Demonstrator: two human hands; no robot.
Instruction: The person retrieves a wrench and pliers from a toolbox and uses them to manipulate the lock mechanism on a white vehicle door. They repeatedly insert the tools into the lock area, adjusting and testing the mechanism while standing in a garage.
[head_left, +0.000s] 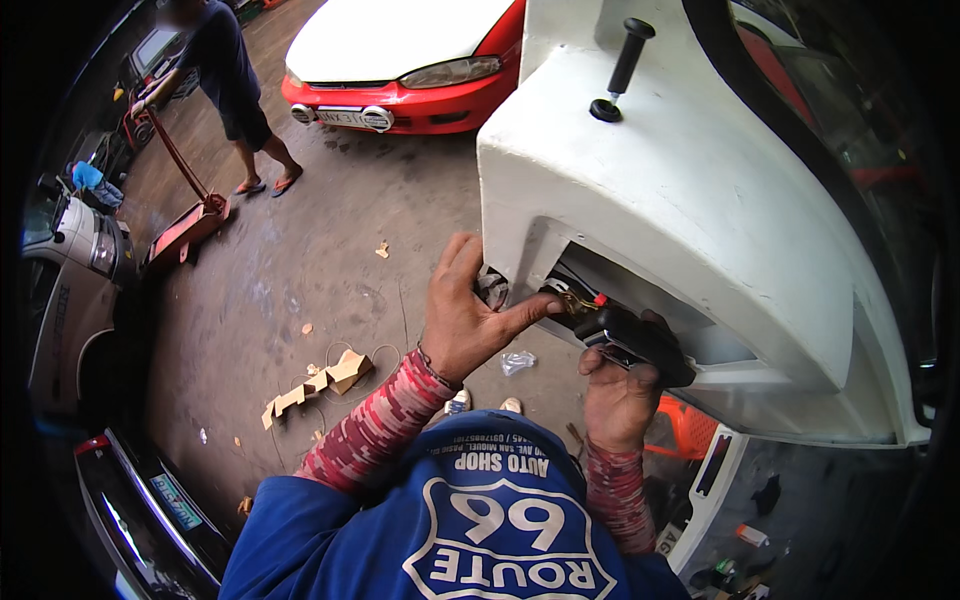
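Observation:
A white painted panel (650, 210), shaped like a vehicle door, stands before me with a rectangular opening in its side. Wires with a small red connector (600, 299) show inside the opening. My left hand (468, 318) is at the panel's near-left edge, its fingers apart and thumb stretched over the opening's rim by the wires. My right hand (622, 395) grips a black plastic part (640, 342) from below, at the opening's lower side. Its exact kind is not clear. Above them, a black lock knob (631, 55) on a thin rod sticks up from the panel top.
A red car with a white hood (400, 40) stands ahead. At the far left another person (222, 70) holds the handle of a red floor jack (188, 230). Cut cardboard (345, 372) and a clear plastic bag (517, 362) lie on the floor. An orange plastic item (685, 428) is under the panel.

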